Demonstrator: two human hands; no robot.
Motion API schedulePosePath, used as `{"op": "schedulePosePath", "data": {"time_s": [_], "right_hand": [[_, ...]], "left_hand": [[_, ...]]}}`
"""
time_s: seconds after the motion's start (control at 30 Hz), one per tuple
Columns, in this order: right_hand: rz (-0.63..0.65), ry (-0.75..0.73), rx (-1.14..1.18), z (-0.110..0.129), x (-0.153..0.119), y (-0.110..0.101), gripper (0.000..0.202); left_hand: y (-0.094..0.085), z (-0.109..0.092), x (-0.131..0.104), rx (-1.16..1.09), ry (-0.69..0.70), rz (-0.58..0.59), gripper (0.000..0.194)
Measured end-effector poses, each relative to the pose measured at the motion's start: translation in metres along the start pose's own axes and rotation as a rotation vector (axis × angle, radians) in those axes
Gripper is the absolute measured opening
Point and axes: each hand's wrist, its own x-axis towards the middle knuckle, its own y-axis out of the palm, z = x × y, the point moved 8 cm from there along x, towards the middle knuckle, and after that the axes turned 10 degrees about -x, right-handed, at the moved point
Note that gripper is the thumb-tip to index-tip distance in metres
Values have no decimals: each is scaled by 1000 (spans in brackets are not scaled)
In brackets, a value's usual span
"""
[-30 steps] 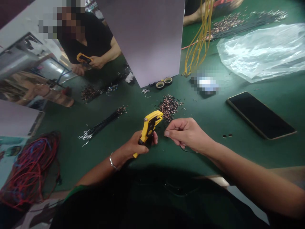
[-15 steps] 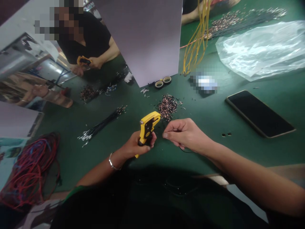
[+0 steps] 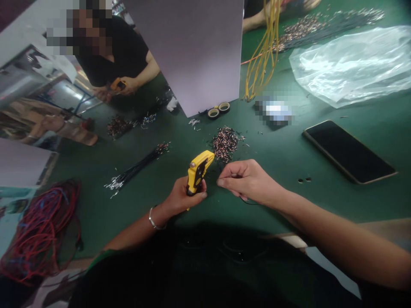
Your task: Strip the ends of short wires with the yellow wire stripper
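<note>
Yellow and black wire strippers [image 3: 198, 173] stand upright in my left hand [image 3: 183, 194], jaws at the top and tilted to the right. My right hand [image 3: 245, 179], just right of the tool, pinches a thin black wire [image 3: 248, 202]; its tail shows under the palm, and the end at the fingertips is too small to make out. Just beyond both hands lies a pile of short copper-and-black wire scraps [image 3: 225, 143]. A bundle of black wires [image 3: 139, 167] with bare ends rests on the green table to the left.
A smartphone [image 3: 349, 152] lies at the right, below a clear plastic bag [image 3: 353, 66]. Two tape rolls [image 3: 218, 110] sit by a grey upright panel [image 3: 205, 51]. Red cables [image 3: 41, 231] are heaped at the left edge. Across the table a co-worker [image 3: 118, 55] holds a similar tool.
The wire strippers have turned slightly in my left hand, and its fingers have closed further round the handle. My right hand keeps its pinch, nearly unmoved. The co-worker's hands have shifted a little.
</note>
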Motion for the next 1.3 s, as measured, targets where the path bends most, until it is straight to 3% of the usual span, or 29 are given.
{"op": "schedulePosePath", "data": {"time_s": [0.3, 0.47, 0.7, 0.87, 1.07, 1.3], "right_hand": [[4, 7, -10, -2, 0, 1, 17], [-23, -24, -1, -1, 2, -5, 19], [-79, -62, 67, -4, 6, -15, 15], [-100, -87, 105, -6, 9, -18, 20], [-106, -78, 97, -8, 12, -21, 34], [-112, -106, 6, -3, 11, -26, 27]], "left_hand": [[-4, 8, -3, -102, -77, -81, 26], [0, 10, 0, -205, -104, -46, 25], [6, 7, 6, -512, -103, 64, 28], [11, 4, 7, -675, -111, 227, 37], [15, -2, 6, -757, -136, 365, 44], [12, -5, 6, -820, -178, 425, 47]]}}
